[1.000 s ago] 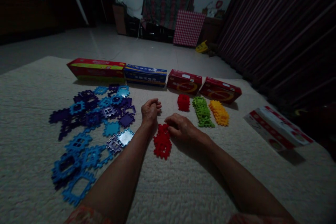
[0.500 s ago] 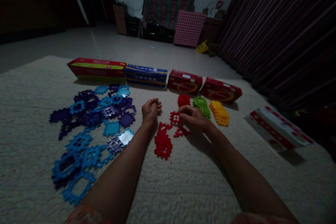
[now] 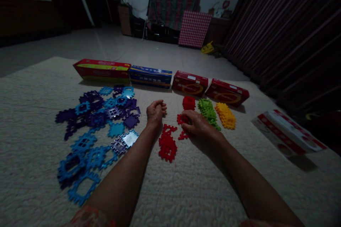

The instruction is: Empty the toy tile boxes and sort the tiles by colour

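My left hand (image 3: 156, 114) rests on its side on the quilted mat with its fingers loosely curled and nothing visible in them. My right hand (image 3: 198, 123) reaches over a red toothed plastic building piece (image 3: 180, 118), thumb and forefinger at its edges; the hand covers much of it. Below the fingers a second red piece (image 3: 183, 135) partly shows. Between my forearms lies an overlapping group of red pieces (image 3: 167, 146). Beyond my right hand stand a red stack (image 3: 189, 103), a green row (image 3: 208, 110) and a yellow row (image 3: 226, 116).
Blue and purple pieces (image 3: 92, 113) lie spread on the left of the mat (image 3: 170, 191). Along the back stand a red and yellow box (image 3: 103, 71), a blue box (image 3: 150, 77) and two dark red boxes (image 3: 190, 83). A white and red box (image 3: 291, 131) sits at the right.
My right hand has moved slightly left and over the red window piece, covering more of it and of the red piece below. My left hand stays in place. The view has shifted a little.
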Motion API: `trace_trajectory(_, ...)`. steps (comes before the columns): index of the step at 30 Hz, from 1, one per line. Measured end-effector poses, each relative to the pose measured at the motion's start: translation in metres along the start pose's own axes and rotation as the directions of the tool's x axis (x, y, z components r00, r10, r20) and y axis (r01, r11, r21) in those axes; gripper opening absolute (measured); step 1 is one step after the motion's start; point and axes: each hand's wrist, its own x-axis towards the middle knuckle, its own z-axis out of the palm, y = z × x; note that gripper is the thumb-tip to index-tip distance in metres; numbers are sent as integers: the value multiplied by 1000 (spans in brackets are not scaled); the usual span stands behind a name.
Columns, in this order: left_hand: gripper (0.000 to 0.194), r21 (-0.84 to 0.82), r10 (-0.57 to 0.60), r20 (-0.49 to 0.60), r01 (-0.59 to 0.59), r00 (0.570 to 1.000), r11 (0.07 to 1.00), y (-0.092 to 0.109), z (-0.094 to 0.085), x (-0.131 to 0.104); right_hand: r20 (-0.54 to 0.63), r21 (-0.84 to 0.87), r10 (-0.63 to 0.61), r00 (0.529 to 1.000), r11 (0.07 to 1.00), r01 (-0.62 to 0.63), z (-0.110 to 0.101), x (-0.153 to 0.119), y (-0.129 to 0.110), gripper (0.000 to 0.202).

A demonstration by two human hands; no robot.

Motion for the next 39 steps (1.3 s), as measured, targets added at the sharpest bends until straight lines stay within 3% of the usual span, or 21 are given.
trace_trajectory(7, 25, 26, 5, -1, -5, 1000, 1000, 2, 0, -2, 9, -37, -42, 999, 998, 43, -2, 0, -1, 19)
trace_trajectory(10, 25, 25, 4, -4, -4, 1000, 1000, 2, 0, -3, -127, -60, -79, 989, 996, 72, -3, -2, -1, 31)
trace_trajectory(13, 25, 23, 11, 3, -11, 1000, 1000, 1, 0, -3, -307, -171, -70, 949, 985, 17, -4, -2, 4, 42)
trace_trajectory(16, 25, 21, 17, 12, -17, 1000, 1000, -1, -1, -1, -375, -275, -60, 925, 960, -49, -2, -2, 14, 46)
trace_trajectory(21, 26, 28, 10, 28, -11, 1000, 1000, -4, -3, 2, -364, -377, -99, 926, 925, -49, 0, 0, 22, 46)
trace_trajectory(28, 24, 11, 5, 6, -5, 1000, 1000, -1, 0, -1, -360, -413, -101, 927, 909, -61, -1, -1, 17, 45)
trace_trajectory(35, 19, 107, 81, 50, -86, 995, 991, -7, -2, -3, -311, -376, -184, 933, 925, 57, 1, 0, 2, 36)
trace_trajectory(39, 19, 108, 110, 60, -116, 992, 987, -13, -4, 1, -252, -237, -176, 952, 965, 116, 8, 2, -6, 26)
